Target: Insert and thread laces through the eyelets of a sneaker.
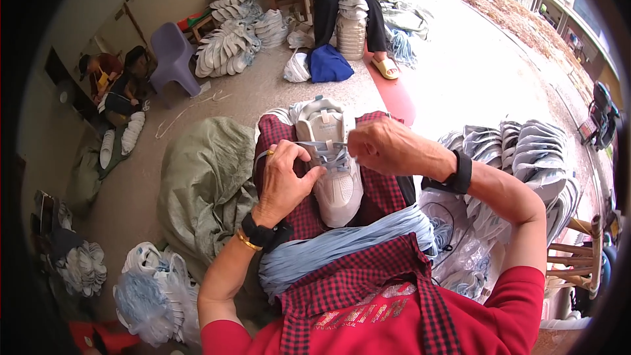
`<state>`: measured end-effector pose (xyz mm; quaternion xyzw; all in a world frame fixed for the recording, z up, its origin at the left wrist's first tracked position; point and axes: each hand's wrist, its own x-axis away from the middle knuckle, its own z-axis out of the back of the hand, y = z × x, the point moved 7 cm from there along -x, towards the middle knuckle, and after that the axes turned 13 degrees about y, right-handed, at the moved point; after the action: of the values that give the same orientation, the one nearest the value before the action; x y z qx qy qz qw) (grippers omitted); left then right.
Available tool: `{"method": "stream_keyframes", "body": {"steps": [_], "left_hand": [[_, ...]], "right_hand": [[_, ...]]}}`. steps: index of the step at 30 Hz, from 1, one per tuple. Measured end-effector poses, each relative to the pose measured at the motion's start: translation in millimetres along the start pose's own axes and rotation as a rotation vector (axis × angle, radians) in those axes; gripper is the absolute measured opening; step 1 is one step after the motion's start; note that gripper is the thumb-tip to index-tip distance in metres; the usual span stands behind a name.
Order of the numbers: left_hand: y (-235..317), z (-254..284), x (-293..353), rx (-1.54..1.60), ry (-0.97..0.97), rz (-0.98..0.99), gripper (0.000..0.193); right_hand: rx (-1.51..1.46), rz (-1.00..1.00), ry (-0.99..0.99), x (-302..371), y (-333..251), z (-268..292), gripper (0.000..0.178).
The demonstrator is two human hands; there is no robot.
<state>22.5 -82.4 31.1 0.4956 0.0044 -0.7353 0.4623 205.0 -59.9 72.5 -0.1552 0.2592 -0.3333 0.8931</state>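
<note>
A white-and-beige sneaker point(338, 197) rests on my lap, its toe toward me. Pale blue shoelace point(327, 155) crosses its tongue through the eyelets. On the sneaker's left side, my left hand point(284, 181) has its fingers curled at the lacing, with a strand of lace showing beside the hand. My right hand point(384, 146) is closed in a pinch at the right eyelet edge, seemingly on the lace; its fingertips are partly hidden. A thick bundle of light blue laces point(348, 246) lies across my lap, over a red-and-black checked apron point(374, 269).
Stacked shoe uppers point(536, 158) stand at my right, beside a wooden stool point(578, 256). A green sack point(204, 184) lies at my left, near a bagged pile of uppers point(158, 296). Ahead sits a co-worker point(345, 0) handling laces; a purple chair point(174, 56) stands further left.
</note>
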Motion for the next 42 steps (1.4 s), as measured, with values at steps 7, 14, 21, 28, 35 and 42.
{"method": "stream_keyframes", "body": {"steps": [7, 14, 21, 28, 35, 42], "left_hand": [[7, 1, 0, 0.028, -0.012, -0.026, 0.033], [5, -4, -2, 0.003, -0.033, -0.018, 0.031], [7, -4, -1, 0.030, -0.037, -0.004, 0.029], [6, -2, -1, 0.043, -0.031, 0.017, 0.030], [7, -2, -1, 0.020, -0.043, 0.006, 0.030], [15, -12, -12, 0.163, -0.032, 0.089, 0.024]], "right_hand": [[0.382, 0.148, 0.546, 7, 30, 30, 0.040], [0.034, 0.149, 0.241, 3, 11, -13, 0.019], [-0.049, 0.107, 0.021, -6, 18, -14, 0.015], [-0.113, -0.044, -0.136, -2, 29, -24, 0.018], [0.037, 0.123, 0.162, -6, 5, -13, 0.017], [-0.041, 0.112, 0.306, -6, 6, -27, 0.024]]}}
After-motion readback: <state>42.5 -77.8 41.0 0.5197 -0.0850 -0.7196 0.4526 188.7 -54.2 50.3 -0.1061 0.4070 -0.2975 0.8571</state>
